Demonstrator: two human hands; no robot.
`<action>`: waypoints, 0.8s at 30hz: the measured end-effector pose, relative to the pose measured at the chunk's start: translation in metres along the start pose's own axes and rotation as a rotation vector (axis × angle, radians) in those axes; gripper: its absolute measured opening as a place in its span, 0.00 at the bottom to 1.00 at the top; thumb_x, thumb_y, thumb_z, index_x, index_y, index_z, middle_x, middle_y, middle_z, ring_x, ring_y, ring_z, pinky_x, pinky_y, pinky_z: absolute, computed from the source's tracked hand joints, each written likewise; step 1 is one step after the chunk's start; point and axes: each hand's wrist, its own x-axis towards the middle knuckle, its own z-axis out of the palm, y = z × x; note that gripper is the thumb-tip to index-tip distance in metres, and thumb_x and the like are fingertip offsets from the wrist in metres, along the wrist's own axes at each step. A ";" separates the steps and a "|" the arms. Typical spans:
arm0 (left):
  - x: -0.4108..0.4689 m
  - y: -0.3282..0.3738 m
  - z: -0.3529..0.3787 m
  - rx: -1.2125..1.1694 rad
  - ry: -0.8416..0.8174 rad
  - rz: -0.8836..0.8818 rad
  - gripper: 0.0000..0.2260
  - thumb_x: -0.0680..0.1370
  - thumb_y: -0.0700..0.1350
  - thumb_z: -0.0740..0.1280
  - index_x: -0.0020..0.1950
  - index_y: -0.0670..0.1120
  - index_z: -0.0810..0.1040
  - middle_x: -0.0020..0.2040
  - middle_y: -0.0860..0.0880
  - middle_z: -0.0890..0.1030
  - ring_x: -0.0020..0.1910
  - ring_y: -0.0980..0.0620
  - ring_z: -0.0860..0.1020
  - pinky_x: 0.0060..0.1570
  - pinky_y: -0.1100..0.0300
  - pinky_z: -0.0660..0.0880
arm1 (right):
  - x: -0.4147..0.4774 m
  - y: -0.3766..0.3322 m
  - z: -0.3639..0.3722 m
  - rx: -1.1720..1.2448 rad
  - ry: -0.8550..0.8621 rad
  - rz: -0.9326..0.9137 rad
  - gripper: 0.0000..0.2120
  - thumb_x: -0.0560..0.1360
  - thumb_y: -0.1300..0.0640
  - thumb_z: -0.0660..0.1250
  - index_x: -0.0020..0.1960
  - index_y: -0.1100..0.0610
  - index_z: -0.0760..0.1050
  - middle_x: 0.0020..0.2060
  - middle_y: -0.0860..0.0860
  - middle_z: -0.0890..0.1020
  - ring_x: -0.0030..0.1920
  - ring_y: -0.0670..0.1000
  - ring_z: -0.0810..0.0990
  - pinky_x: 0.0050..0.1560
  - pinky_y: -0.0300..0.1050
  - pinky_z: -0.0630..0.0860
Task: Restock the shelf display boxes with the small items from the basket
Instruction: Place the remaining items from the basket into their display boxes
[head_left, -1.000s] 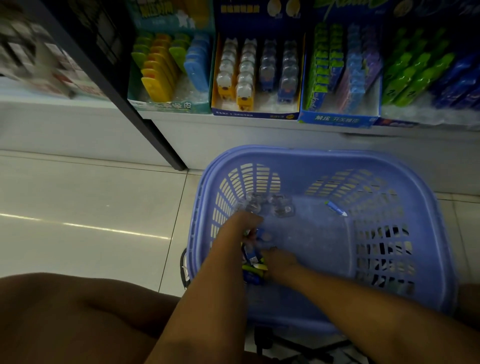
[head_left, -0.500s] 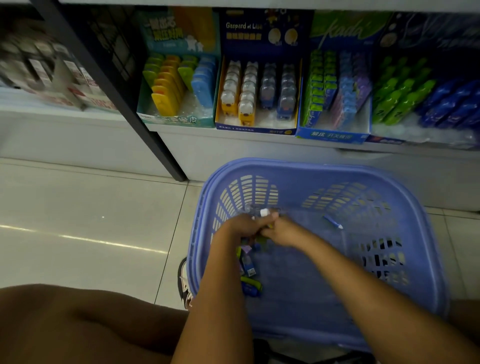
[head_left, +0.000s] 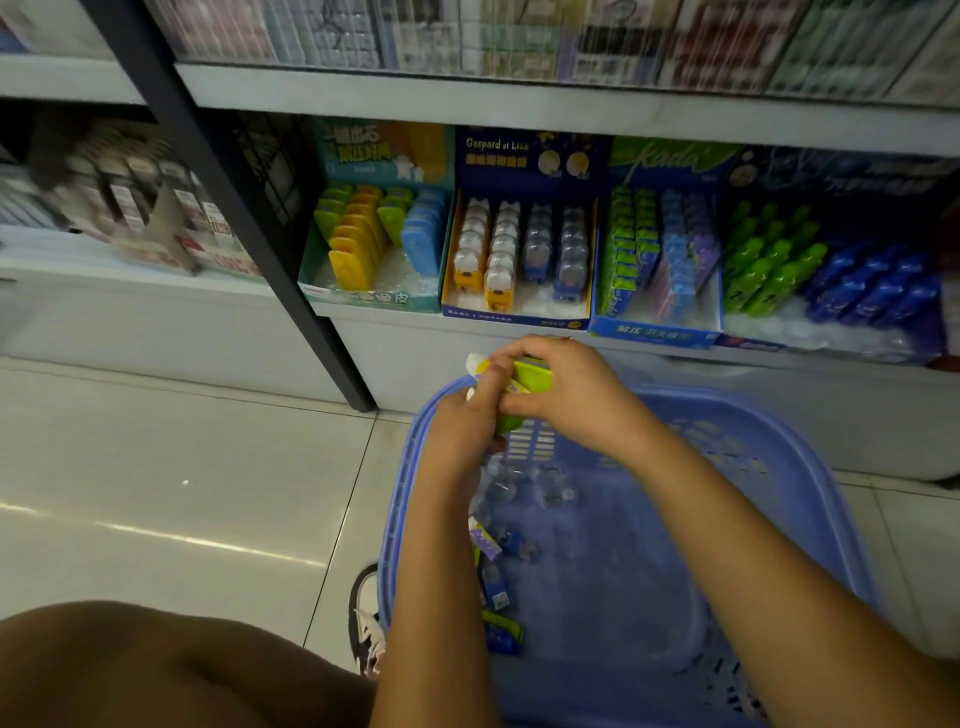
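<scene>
A blue plastic basket (head_left: 810, 499) stands on the floor below the bottom shelf. Both hands are raised above its far left rim. My left hand (head_left: 462, 431) and my right hand (head_left: 566, 395) together grip a bunch of small green, yellow and white items (head_left: 530, 378). Several small packets (head_left: 493, 587) and clear-topped items lie along the basket's left inside. On the shelf stand display boxes: a teal one (head_left: 363, 296) with yellow, green and blue items, a dark blue one (head_left: 514, 312) with white and blue figures, and a blue one (head_left: 654, 332) with green and purple packs.
A black shelf post (head_left: 249, 228) slants down to the floor left of the boxes. Green and blue bottle-shaped items (head_left: 831, 280) fill the shelf's right end. My knee (head_left: 156, 670) is at lower left, and a shoe (head_left: 366, 618) shows beside the basket. Tiled floor lies to the left.
Both hands have risen out of the basket bottom to above its far rim, now holding a bunch of small items. The view has tilted up, showing more of the shelves.
</scene>
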 end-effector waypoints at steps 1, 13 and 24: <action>-0.001 0.004 -0.002 -0.032 0.020 0.002 0.18 0.77 0.58 0.62 0.35 0.47 0.75 0.22 0.56 0.73 0.22 0.58 0.69 0.21 0.66 0.65 | -0.001 -0.001 -0.004 0.137 -0.053 0.016 0.17 0.71 0.60 0.72 0.59 0.52 0.76 0.53 0.51 0.80 0.50 0.48 0.78 0.52 0.43 0.75; 0.007 0.039 -0.059 -0.251 0.279 0.163 0.18 0.74 0.61 0.65 0.32 0.50 0.80 0.35 0.49 0.84 0.23 0.58 0.70 0.25 0.64 0.65 | 0.039 -0.033 -0.020 0.197 0.239 -0.085 0.11 0.74 0.60 0.70 0.56 0.52 0.77 0.49 0.54 0.79 0.48 0.52 0.81 0.53 0.48 0.78; 0.017 0.037 -0.091 -0.262 0.430 0.101 0.17 0.74 0.63 0.64 0.40 0.49 0.79 0.39 0.47 0.80 0.32 0.53 0.71 0.26 0.64 0.67 | 0.163 -0.089 0.014 -0.249 0.262 -0.311 0.17 0.74 0.60 0.68 0.63 0.58 0.76 0.53 0.58 0.81 0.54 0.57 0.78 0.54 0.44 0.72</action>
